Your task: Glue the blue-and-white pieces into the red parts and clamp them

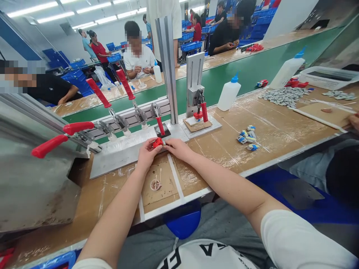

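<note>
Just in front of the metal clamp fixture (112, 164), my left hand (147, 155) is closed on a small red plastic part (157, 142). My right hand (178, 148) meets it from the right, fingertips pinched at the part's edge; a small pale bit shows there, too small to name. Below my hands, a small round dish (155, 185) with cotton swabs (160, 176) rests on a stained cardboard sheet (168, 190). Behind them stands a toggle clamp with a red handle (160, 126).
More red-handled clamps (98, 93) line the fixture to the left. A second clamp stand (195, 86) holds a red part. To the right are small blue-white-yellow pieces (247, 138), white squeeze bottles (229, 93) and a pile of grey pieces (283, 96). Co-workers sit across the green divider (252, 69).
</note>
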A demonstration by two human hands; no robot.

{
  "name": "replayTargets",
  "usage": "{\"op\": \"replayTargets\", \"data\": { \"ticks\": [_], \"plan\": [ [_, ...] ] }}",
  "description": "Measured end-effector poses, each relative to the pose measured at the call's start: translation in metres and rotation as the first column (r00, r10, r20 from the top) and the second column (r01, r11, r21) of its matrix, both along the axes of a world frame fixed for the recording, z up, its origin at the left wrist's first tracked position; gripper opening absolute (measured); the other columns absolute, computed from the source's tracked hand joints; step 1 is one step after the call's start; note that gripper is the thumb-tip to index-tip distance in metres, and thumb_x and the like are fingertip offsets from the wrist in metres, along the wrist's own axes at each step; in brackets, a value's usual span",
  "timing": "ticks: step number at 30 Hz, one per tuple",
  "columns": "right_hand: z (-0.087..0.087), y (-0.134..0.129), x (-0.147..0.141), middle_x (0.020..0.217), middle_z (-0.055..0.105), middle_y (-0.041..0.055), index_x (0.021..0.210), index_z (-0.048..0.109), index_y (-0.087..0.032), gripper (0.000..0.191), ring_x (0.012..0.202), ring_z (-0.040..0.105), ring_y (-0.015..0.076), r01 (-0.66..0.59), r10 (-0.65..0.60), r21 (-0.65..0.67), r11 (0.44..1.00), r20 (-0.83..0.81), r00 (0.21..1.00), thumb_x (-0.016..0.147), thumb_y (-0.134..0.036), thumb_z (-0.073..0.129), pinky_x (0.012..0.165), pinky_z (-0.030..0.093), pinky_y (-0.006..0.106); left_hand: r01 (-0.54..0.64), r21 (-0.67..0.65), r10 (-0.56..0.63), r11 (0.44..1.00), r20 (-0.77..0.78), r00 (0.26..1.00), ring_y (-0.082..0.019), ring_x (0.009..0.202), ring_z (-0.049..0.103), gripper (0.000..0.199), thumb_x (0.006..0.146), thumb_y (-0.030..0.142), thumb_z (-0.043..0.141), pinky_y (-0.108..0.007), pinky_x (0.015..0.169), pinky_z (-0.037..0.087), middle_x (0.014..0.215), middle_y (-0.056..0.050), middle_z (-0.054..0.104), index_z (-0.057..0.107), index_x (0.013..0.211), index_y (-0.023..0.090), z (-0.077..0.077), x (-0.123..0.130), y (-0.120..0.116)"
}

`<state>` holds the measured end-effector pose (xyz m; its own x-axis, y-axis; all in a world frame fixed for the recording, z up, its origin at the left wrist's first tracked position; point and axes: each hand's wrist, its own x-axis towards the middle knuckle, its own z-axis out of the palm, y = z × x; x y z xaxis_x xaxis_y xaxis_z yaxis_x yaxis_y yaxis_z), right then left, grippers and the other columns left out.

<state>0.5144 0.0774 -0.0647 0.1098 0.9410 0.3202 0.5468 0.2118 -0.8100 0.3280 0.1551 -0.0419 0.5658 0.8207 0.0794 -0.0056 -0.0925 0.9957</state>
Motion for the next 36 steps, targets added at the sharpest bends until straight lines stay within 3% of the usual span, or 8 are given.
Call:
{"op": "replayTargets", "data": {
  "ticks": [3,5,10,15,20,30,33,36],
  "plan": [
    [0.01,0.004,0.009,0.103,0.072,0.0045,0.104,0.073,-0.021,0.031,0.089,0.059,0.0185,0.217,-0.214,0.01,0.976,-0.108,0.971,0.094,-0.05,0.073,0.082,0.043,0.031,-0.041,0.051,0.044,0.998,-0.049,0.998,-0.025,0.104,0.075,0.067,0.07,0.051,0.095,-0.043,0.097,0.06,0.115,-0.011,0.079,0.067,0.122,0.019,0.004,-0.001,0.01],
    [0.019,0.012,0.015,0.105,0.071,0.0037,0.101,0.067,-0.021,0.032,0.092,0.059,0.0181,0.255,-0.239,0.025,0.967,-0.279,0.93,0.096,-0.053,0.067,0.086,0.044,0.031,-0.092,0.119,0.104,0.989,-0.103,0.989,-0.025,0.101,0.075,0.065,0.066,0.048,0.097,-0.042,0.096,0.059,0.111,-0.011,0.08,0.066,0.116,0.019,0.008,0.0,0.022],
    [0.048,0.026,0.014,0.082,0.057,-0.0027,0.082,0.053,-0.023,0.033,0.082,0.052,0.0159,0.01,0.059,0.122,0.993,-0.552,0.832,0.09,-0.051,0.067,0.081,0.044,0.031,-0.095,0.307,0.171,0.947,-0.23,0.958,-0.026,0.096,0.074,0.051,0.066,0.042,0.094,-0.042,0.095,0.057,0.102,-0.008,0.079,0.07,0.105,0.02,0.013,0.016,0.049],
    [0.087,0.021,0.004,0.099,0.066,0.0012,0.113,0.064,-0.025,0.04,0.093,0.062,0.0175,-0.151,0.296,0.26,0.954,-0.718,0.63,0.085,-0.05,0.079,0.083,0.051,0.03,-0.088,0.257,0.129,0.962,-0.146,0.981,-0.026,0.095,0.074,0.048,0.069,0.044,0.091,-0.041,0.093,0.057,0.101,-0.008,0.08,0.071,0.105,0.019,0.001,0.038,0.062],
    [0.105,0.021,0.009,0.102,0.066,0.0022,0.128,0.067,-0.026,0.054,0.092,0.063,0.0178,-0.179,0.329,0.302,0.936,-0.581,0.744,0.086,-0.058,0.082,0.084,0.055,0.032,-0.121,0.33,0.167,0.936,-0.116,0.979,-0.026,0.092,0.074,0.04,0.07,0.039,0.091,-0.04,0.092,0.057,0.097,-0.008,0.08,0.073,0.101,0.018,-0.014,0.058,0.071],
    [0.099,0.024,0.032,0.105,0.079,0.0061,0.139,0.061,-0.027,0.067,0.094,0.073,0.0212,-0.201,0.326,0.288,0.936,-0.505,0.799,0.1,-0.08,0.047,0.079,0.058,0.034,-0.17,0.344,0.212,0.923,-0.089,0.973,-0.027,0.093,0.074,0.045,0.072,0.041,0.092,-0.042,0.094,0.057,0.1,-0.009,0.081,0.078,0.108,0.018,-0.03,0.078,0.094],
    [0.069,0.03,0.039,0.101,0.079,0.0058,0.132,0.064,-0.026,0.058,0.088,0.073,0.0207,0.057,0.083,0.273,0.96,-0.474,0.877,0.104,-0.072,0.045,0.081,0.058,0.035,-0.175,0.344,0.218,0.922,-0.089,0.972,-0.029,0.095,0.075,0.046,0.074,0.042,0.092,-0.043,0.094,0.057,0.103,-0.011,0.081,0.078,0.11,0.018,-0.031,0.08,0.097],
    [0.027,0.034,0.045,0.108,0.081,0.0087,0.117,0.072,-0.023,0.04,0.098,0.075,0.024,0.227,-0.176,0.227,0.947,-0.224,0.959,0.106,-0.053,0.049,0.095,0.06,0.043,-0.179,0.361,0.22,0.915,-0.075,0.973,-0.029,0.102,0.074,0.043,0.076,0.042,0.091,-0.044,0.101,0.055,0.109,-0.011,0.081,0.078,0.11,0.019,-0.032,0.08,0.097]
  ]
}}
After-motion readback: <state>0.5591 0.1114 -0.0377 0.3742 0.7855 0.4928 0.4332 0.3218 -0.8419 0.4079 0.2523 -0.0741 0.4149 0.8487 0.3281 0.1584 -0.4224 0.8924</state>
